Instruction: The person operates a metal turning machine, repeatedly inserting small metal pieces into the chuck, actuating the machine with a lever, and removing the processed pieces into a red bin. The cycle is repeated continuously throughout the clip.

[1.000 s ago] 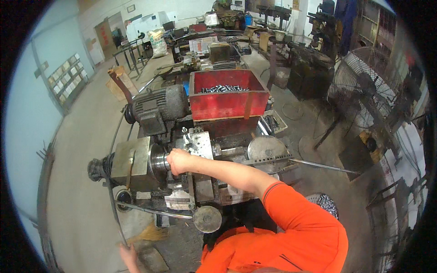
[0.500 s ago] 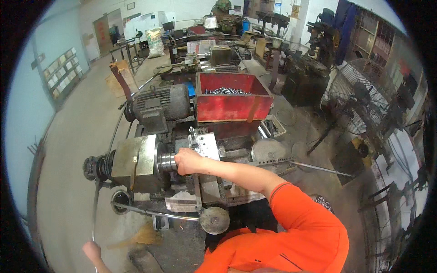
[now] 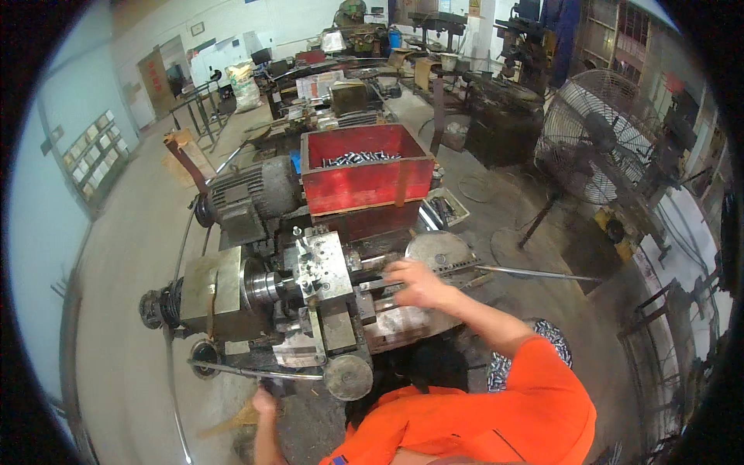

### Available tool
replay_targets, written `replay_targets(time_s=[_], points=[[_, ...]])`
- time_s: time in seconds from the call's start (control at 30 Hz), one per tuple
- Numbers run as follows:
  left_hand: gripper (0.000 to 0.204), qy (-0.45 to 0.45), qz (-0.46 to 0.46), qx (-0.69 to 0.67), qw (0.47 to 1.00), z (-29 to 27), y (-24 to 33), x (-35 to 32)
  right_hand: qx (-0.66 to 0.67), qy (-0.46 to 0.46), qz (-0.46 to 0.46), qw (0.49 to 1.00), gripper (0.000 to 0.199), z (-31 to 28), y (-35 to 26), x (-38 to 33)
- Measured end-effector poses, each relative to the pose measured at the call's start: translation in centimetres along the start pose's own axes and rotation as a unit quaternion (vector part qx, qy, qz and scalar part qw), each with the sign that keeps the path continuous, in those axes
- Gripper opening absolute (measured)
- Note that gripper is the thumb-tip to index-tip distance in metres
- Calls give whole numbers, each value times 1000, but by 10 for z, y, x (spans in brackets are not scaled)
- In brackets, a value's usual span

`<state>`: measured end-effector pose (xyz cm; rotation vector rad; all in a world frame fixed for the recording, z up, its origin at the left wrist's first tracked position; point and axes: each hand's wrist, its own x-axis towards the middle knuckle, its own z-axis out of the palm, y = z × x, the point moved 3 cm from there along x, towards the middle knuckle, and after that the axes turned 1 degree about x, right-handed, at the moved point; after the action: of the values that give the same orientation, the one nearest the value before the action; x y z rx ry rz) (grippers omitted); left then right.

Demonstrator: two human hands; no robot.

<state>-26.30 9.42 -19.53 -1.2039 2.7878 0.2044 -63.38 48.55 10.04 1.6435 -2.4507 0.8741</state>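
Standing at a small lathe [image 3: 310, 302] in a workshop, seen from above; right hand [image 3: 418, 283] stretched out over the right side of the machine, just beside the grey tool block [image 3: 322, 267] and above the dark bar [image 3: 384, 283] that runs toward it; blurred, fingers spread, holding nothing that can be made out; cannot tell whether touching the bar or hovering over it

Left hand [image 3: 263, 403] low at the front of the machine, close to the long lever [image 3: 256, 373] and the round handwheel [image 3: 349, 377]; partly hidden, grip not to be told; placed there probably because the feed controls sit at that edge

Red box [image 3: 364, 182] of small metal parts [image 3: 360, 157] set on the far side of the lathe, within arm's reach; grey motor [image 3: 256, 190] to its left; chuck [image 3: 263, 287] and headstock [image 3: 205, 291] left of the tool block; thin rod [image 3: 535, 273] sticking out to the right; large standing fan [image 3: 597, 136] well apart on the right
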Motion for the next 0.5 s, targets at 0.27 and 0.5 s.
replay_targets(time_s=[0.27, 0.5], points=[[28, -27, 23, 112, 993, -48, -14, 32, -131, 87, 268, 951, 48, -75, 121, -152], [29, 59, -132, -436, 888, -111, -51, 20, -373, -48, 528, 762, 31, -110, 231, -310]])
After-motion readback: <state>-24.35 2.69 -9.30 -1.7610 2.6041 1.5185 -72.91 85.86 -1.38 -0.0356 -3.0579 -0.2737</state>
